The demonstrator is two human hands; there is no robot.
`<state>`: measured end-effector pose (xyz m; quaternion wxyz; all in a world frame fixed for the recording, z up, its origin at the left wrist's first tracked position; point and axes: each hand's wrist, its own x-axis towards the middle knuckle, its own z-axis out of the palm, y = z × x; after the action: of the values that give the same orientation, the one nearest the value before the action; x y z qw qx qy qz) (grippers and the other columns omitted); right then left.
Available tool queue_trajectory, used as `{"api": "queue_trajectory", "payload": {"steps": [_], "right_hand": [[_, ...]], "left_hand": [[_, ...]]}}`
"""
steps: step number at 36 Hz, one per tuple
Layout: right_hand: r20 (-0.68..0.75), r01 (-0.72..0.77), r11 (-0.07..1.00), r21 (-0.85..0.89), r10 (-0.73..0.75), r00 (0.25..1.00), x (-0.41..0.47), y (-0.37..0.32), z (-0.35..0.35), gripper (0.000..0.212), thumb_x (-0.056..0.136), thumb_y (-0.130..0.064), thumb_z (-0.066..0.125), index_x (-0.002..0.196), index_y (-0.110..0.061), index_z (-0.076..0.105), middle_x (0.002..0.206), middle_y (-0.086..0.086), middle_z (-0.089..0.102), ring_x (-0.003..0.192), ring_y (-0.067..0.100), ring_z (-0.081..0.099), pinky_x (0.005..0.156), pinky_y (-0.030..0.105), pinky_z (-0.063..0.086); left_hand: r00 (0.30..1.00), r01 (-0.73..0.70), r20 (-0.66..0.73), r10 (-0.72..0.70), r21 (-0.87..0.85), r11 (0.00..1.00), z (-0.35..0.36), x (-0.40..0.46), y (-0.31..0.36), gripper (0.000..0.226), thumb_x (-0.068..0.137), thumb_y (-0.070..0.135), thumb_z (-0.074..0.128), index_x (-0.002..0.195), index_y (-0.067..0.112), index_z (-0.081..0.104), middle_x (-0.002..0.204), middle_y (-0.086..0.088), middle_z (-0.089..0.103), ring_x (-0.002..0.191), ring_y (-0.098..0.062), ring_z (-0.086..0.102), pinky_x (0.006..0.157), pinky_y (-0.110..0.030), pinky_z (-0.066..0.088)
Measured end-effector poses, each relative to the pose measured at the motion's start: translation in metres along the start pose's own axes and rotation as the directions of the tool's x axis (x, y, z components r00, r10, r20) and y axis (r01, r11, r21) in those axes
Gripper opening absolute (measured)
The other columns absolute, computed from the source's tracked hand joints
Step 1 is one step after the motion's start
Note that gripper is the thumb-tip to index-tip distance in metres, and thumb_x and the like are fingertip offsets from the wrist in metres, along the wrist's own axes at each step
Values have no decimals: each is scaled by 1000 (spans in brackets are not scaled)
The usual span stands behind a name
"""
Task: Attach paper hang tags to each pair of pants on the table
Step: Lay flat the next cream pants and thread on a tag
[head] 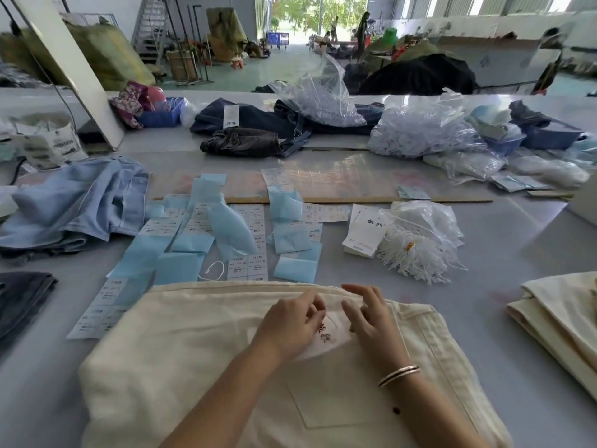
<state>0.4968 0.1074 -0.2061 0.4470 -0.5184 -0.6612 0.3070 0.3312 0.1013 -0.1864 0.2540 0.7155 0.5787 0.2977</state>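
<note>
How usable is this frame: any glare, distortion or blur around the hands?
Head view: wide-angle bending curves the grey table's far edge; daylight glares on the clear plastic sheet and blows out the open doorway; both hands, left hand and right hand, are slightly soft over the cream folded pants.

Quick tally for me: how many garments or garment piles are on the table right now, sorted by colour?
Cream: 2, the cream pants under both hands and the cream stack at right.
Light blue: 1, the light blue jeans at left.
Dark denim: 3, the folded dark piece at the left edge, the dark jeans with a tag, and the washed black pair.
Total: 6
</note>
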Motion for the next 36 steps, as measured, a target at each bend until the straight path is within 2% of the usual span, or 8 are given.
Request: {"api": "queue_trajectory", "payload": {"steps": [4, 8, 11, 15, 20, 28, 31, 36], "right_hand": [[15, -3, 1000, 14, 2, 1000, -3, -6, -9, 16, 85, -24, 67, 93, -38, 64, 97, -8, 60, 59, 13, 52, 58, 22, 44], [-29, -109, 955, 274, 122, 992, -11, -14, -22, 4, 81, -16, 69, 79, -17, 72, 82, -1, 71, 72, 15, 64, 63, 22, 51], [-71, -171, 881, 442, 224, 972, -19, -18, -37, 5, 77, -19, 69, 75, -15, 72, 62, -5, 68, 55, -2, 58, 51, 9, 43], [-56, -310, 817, 485, 384, 922, -24, -11, -68, 7, 81, -10, 68, 77, -7, 71, 57, -4, 62, 44, 0, 46, 42, 11, 36], [-35, -506, 825, 251, 530, 847, -20, -3, -106, 12, 84, -6, 68, 72, -7, 70, 51, -3, 63, 34, 2, 47, 34, 13, 35], [-141, -496, 818, -291, 476, 868, -10, 13, -111, 23, 82, -20, 72, 61, -29, 68, 65, -2, 70, 65, 16, 66, 67, 33, 54], [-165, -476, 806, -353, 447, 879, -9, 17, -106, 29, 81, -23, 72, 55, -33, 63, 64, -4, 69, 67, 15, 66, 68, 33, 53], [-153, -495, 753, -433, 480, 864, -2, 20, -99, 20, 83, -31, 67, 65, -22, 69, 65, -4, 68, 61, 11, 64, 57, 27, 50]], "left_hand": [[996, -51, -79, 40, -148, 988, 0, 4, 19, 11, 93, 24, 60, 83, 28, 56, 79, 9, 62, 78, -10, 63, 67, -21, 50], [999, -36, -8, 35, -339, 940, 7, 9, 39, 14, 93, 20, 61, 82, 27, 58, 77, 7, 62, 72, -8, 57, 68, -20, 48], [994, 24, 102, 27, -463, 886, 18, 12, 50, 7, 95, 22, 58, 89, 24, 62, 84, 1, 65, 79, -12, 62, 74, -25, 51], [992, 73, 126, -13, -490, 869, 39, 19, 55, 11, 97, 21, 53, 93, 22, 63, 84, 3, 65, 75, -9, 61, 73, -24, 52], [996, -8, 82, 19, -141, 990, 69, 38, 59, 14, 93, 25, 59, 101, 17, 68, 99, 0, 65, 84, -11, 59, 77, -24, 50], [991, -108, 94, 92, 178, 978, 103, 54, 77, 26, 88, 40, 62, 104, 20, 68, 108, -3, 62, 104, -20, 53, 86, -33, 44], [995, -65, 81, 52, 163, 984, 107, 57, 76, 24, 89, 37, 61, 102, 19, 69, 106, -3, 65, 101, -20, 54, 82, -32, 44], [997, 77, 20, -75, -148, 986, 106, 57, 70, 16, 87, 31, 60, 91, 18, 70, 92, -1, 72, 82, -15, 64, 74, -26, 51]]}}
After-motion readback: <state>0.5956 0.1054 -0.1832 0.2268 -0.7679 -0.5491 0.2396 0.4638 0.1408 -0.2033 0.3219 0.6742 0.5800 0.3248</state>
